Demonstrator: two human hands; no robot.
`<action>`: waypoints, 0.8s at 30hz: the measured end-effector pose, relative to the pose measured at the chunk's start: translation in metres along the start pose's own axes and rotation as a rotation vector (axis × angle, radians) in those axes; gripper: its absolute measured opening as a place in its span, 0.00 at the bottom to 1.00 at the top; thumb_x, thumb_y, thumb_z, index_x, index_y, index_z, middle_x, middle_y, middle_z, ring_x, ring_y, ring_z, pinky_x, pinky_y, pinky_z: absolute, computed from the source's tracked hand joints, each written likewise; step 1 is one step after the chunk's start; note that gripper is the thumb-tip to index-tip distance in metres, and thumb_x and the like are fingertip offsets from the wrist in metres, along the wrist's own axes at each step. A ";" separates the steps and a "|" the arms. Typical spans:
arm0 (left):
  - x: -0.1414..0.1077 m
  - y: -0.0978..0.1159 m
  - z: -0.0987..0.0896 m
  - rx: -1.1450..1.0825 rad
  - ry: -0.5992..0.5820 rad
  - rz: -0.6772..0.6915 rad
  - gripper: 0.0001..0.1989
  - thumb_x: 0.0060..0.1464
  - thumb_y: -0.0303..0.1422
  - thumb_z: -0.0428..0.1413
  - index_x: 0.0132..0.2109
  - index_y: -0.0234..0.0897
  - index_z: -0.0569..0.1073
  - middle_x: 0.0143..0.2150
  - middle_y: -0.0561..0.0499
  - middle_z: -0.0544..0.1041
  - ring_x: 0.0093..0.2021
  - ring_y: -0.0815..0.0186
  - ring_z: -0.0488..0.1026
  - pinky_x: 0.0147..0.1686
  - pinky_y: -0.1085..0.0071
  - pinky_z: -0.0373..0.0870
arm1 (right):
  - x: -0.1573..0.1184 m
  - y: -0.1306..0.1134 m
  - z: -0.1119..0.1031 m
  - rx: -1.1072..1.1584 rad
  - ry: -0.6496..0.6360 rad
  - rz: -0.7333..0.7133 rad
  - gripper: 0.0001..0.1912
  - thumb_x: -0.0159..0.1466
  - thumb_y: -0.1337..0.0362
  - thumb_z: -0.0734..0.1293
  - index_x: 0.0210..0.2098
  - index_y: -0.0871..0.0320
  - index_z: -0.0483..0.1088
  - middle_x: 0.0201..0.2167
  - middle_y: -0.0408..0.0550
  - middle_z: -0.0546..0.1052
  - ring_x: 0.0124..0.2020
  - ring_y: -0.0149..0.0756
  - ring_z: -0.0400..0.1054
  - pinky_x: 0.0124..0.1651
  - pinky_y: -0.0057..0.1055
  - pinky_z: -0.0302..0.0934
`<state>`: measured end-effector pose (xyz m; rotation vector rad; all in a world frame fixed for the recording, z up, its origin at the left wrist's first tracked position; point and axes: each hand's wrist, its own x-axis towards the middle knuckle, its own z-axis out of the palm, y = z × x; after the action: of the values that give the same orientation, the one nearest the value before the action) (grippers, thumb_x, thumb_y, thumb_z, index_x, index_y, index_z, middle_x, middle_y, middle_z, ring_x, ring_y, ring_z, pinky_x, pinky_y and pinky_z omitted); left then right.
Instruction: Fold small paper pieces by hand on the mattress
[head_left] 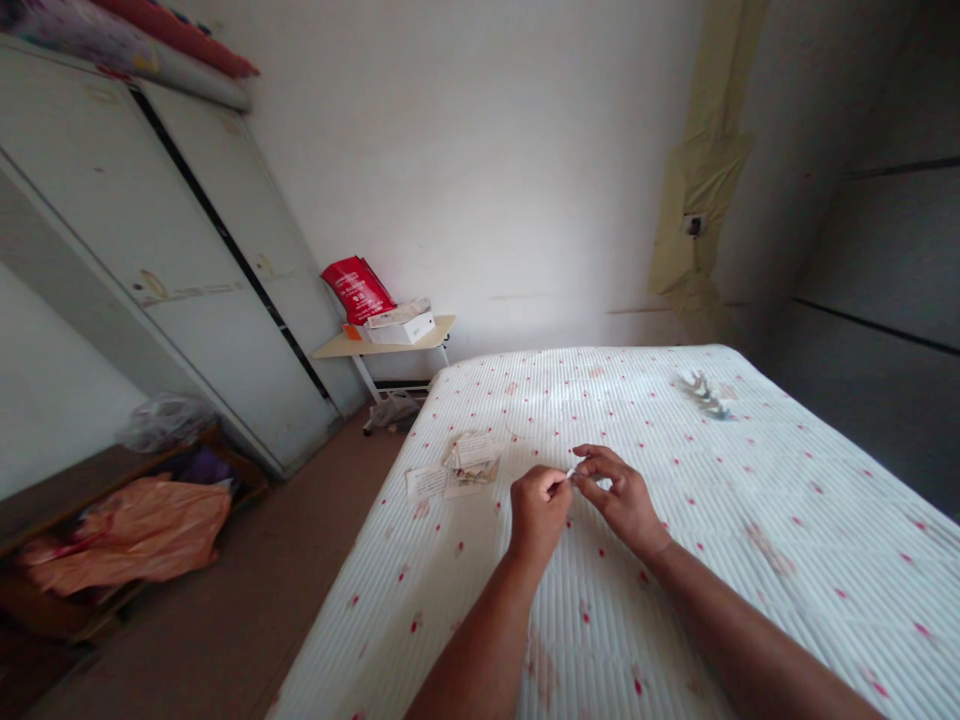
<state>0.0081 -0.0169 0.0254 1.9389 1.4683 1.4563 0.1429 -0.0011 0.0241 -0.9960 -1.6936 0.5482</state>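
Observation:
Over the middle of the bed, my left hand (537,508) and my right hand (618,496) meet at the fingertips. Between them is a small white piece (572,474), perhaps folded paper; it is too small to tell. The left fingers are curled in a pinch on its near end. My right thumb and fingers pinch its other side. To the left of my hands lies a loose pile of printed paper slips (471,455) on the white quilted bedspread (600,610). Farther off at the right sits a row of small folded whitish pieces (703,394), blurred.
A small table (341,347) beyond the bed's far left corner bears a red bag (358,289) and a white box (405,328). A pale wardrobe (202,230) stands at the left. Below it, an orange plastic bag (142,530) lies on a low wooden shelf.

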 end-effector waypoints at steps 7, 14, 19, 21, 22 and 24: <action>0.000 -0.002 -0.001 0.111 -0.001 0.087 0.09 0.47 0.21 0.50 0.26 0.34 0.73 0.24 0.52 0.73 0.26 0.71 0.68 0.30 0.77 0.61 | 0.000 0.000 0.000 0.025 -0.021 0.006 0.07 0.58 0.63 0.64 0.26 0.56 0.71 0.41 0.51 0.74 0.45 0.41 0.68 0.47 0.38 0.62; -0.003 -0.003 0.002 0.168 -0.056 0.123 0.10 0.48 0.21 0.49 0.30 0.35 0.74 0.28 0.49 0.75 0.30 0.69 0.71 0.33 0.76 0.64 | 0.000 0.001 -0.001 -0.067 -0.030 -0.031 0.07 0.58 0.64 0.64 0.26 0.56 0.72 0.42 0.52 0.74 0.45 0.41 0.68 0.47 0.38 0.62; -0.003 -0.002 0.002 0.215 -0.066 0.107 0.11 0.48 0.20 0.48 0.31 0.35 0.73 0.29 0.49 0.74 0.31 0.68 0.71 0.33 0.75 0.65 | -0.002 -0.002 0.000 -0.231 -0.024 -0.118 0.07 0.59 0.65 0.63 0.29 0.57 0.73 0.42 0.52 0.75 0.45 0.42 0.68 0.48 0.40 0.61; -0.003 0.000 0.001 0.240 -0.073 0.109 0.10 0.48 0.21 0.48 0.30 0.35 0.73 0.28 0.49 0.74 0.31 0.68 0.70 0.33 0.75 0.64 | -0.003 -0.004 0.000 -0.287 -0.021 -0.136 0.07 0.58 0.65 0.63 0.31 0.57 0.74 0.43 0.53 0.75 0.45 0.44 0.68 0.48 0.42 0.60; -0.003 0.000 0.001 0.247 -0.078 0.111 0.09 0.47 0.21 0.49 0.30 0.35 0.73 0.28 0.49 0.73 0.31 0.68 0.70 0.32 0.75 0.64 | -0.003 -0.006 0.000 -0.303 -0.021 -0.138 0.08 0.58 0.65 0.63 0.32 0.57 0.74 0.43 0.53 0.75 0.46 0.44 0.68 0.49 0.43 0.60; -0.003 0.001 0.000 0.237 -0.087 0.112 0.08 0.46 0.21 0.50 0.31 0.35 0.72 0.29 0.50 0.73 0.31 0.68 0.69 0.32 0.75 0.64 | -0.003 -0.009 -0.001 -0.299 -0.031 -0.128 0.09 0.57 0.66 0.62 0.32 0.57 0.74 0.43 0.52 0.75 0.46 0.44 0.68 0.50 0.43 0.59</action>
<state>0.0084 -0.0197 0.0248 2.2269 1.5771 1.2719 0.1405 -0.0088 0.0297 -1.0836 -1.8887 0.2308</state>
